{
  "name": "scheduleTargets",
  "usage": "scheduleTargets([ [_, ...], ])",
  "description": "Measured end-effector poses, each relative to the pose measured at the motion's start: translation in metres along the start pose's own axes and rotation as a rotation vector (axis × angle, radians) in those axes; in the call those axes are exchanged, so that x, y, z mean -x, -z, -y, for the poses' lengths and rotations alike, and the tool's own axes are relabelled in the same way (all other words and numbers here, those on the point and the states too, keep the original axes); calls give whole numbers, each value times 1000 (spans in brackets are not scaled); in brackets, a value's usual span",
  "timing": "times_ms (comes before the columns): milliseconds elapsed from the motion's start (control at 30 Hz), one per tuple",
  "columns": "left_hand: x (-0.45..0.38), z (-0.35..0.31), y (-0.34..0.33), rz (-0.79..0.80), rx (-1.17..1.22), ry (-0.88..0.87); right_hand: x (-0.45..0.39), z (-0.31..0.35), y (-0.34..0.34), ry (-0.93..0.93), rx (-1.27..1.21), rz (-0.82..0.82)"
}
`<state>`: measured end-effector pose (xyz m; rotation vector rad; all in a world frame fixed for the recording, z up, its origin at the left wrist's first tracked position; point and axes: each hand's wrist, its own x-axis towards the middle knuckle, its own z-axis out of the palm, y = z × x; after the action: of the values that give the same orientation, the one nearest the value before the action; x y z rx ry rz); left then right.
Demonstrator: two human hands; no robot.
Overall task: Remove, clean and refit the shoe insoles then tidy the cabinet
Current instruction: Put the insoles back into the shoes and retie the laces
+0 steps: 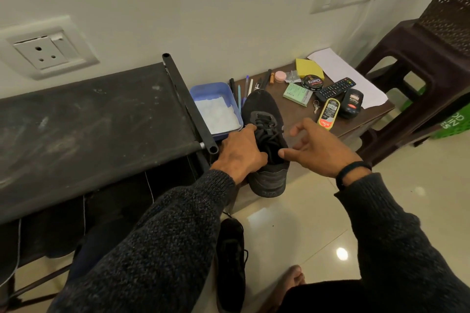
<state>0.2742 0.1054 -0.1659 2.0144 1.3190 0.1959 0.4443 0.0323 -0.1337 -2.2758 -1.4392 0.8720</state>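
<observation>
A: Where is the shoe point(265, 134)?

B: It lies on the low brown table point(292, 112), toe toward the wall, heel overhanging the near edge. The left hand point(241, 150) grips it at the laces and collar. The right hand point(315, 150) hovers beside the opening, fingers spread, holding nothing.

A: And its pair?

B: A second shoe point(231, 262) rests on the floor below.

A: What surrounds the work?

B: A blue tray point(203, 90) of white cloth sits just left; polish containers point(329, 113) lie to the right.

A: Hazards?

B: Judged from here: pulling an insole hard could tip the overhanging shoe off the edge, or sweep it into the tray.
</observation>
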Motion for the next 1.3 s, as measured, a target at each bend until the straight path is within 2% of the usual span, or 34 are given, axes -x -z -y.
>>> scheduleTargets([
  [100, 0, -1, 2, 14, 4, -3, -5, 4, -4, 175, 60, -132],
  [233, -1, 0, 2, -35, -28, -25, -14, 12, -9, 317, 260, -86],
  [433, 0, 1, 1, -76, -53, -32, -20, 21, -17, 276, 507, -88],
  [567, -1, 3, -2, -74, -56, -35, -27, 30, -35, 280, 628, -151],
  [733, 1, 1, -2, 57, 38, 14, -42, 24, -47, 383, 622, -229],
  [900, 5, 3, -1, 21, 77, -23, -40, 16, -51, 470, 532, -421],
  [967, 11, 0, 2, -2, 97, -52, -39, 12, -53, 439, 497, -464],
  [1133, 38, -14, 8, -48, 75, -160, -15, 14, -34, 203, 394, -371],
  [1300, 92, -24, 12, 122, 70, -162, 49, 17, -23, 148, 614, -186],
])
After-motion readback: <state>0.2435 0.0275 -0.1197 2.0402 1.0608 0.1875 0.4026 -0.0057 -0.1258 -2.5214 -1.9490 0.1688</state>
